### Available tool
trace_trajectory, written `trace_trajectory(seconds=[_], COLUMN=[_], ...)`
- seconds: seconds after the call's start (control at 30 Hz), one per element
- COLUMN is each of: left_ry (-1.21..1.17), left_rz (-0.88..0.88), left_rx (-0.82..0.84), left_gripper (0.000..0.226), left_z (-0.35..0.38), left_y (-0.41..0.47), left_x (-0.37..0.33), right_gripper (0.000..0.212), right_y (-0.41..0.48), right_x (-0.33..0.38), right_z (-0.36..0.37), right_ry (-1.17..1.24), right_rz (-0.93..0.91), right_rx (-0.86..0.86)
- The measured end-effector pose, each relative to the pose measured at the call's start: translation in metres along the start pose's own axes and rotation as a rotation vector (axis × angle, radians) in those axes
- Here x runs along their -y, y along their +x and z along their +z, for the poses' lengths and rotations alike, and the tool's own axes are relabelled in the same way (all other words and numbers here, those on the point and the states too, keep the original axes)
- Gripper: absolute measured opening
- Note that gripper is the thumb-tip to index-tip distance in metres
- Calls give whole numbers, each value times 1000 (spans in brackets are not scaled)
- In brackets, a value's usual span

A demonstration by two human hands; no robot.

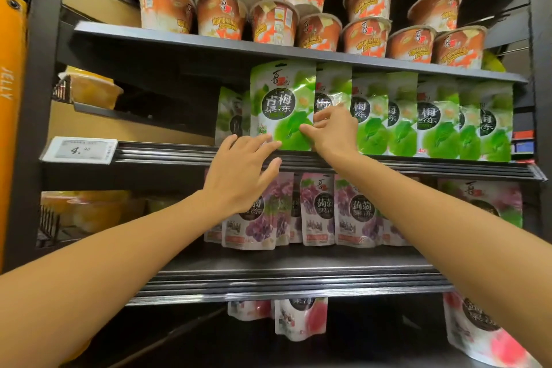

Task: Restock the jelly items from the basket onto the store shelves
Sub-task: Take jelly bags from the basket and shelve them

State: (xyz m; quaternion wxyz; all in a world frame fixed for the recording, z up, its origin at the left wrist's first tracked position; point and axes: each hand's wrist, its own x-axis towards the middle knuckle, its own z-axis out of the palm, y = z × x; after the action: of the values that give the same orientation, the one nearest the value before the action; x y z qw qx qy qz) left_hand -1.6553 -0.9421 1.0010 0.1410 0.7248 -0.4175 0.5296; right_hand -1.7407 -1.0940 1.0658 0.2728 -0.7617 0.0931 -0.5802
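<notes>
The green plum jelly pouch stands upright on the middle shelf, at the left end of the row of matching pouches; its long axis is vertical and its printed face points to the near side. The right hand is the nearer, thumb and curled fingers pinching the pouch's right edge, while the left hand sits low and left, fingers straight, tips touching the lower left corner. Judged next: seating it back, square with the row.
</notes>
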Motion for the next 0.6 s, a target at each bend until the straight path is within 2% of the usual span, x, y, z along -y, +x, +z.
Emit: trace_trajectory(seconds=[0.13, 0.23, 0.4, 0.5, 0.6], left_ry=[-76, -198, -461, -672, -806], left_rz=[2, -13, -69, -204, -346], left_rx=[-61, -127, -159, -97, 60], left_gripper=[44, 36, 26, 23, 17], left_z=[-5, -10, -14, -12, -2], left_y=[-10, -23, -68, -113, -176], left_x=[-5, -11, -34, -52, -68], right_gripper=[33, 36, 21, 16, 13], right_y=[-7, -19, -72, -124, -194], right_x=[-5, -10, -16, -29, -58], right_z=[-1, -3, -6, -6, -3], right_ry=[-7, 79, 167, 227, 269], right_rz=[-26, -64, -213, -172, -59], right_rx=[-5, -30, -93, 15, 172])
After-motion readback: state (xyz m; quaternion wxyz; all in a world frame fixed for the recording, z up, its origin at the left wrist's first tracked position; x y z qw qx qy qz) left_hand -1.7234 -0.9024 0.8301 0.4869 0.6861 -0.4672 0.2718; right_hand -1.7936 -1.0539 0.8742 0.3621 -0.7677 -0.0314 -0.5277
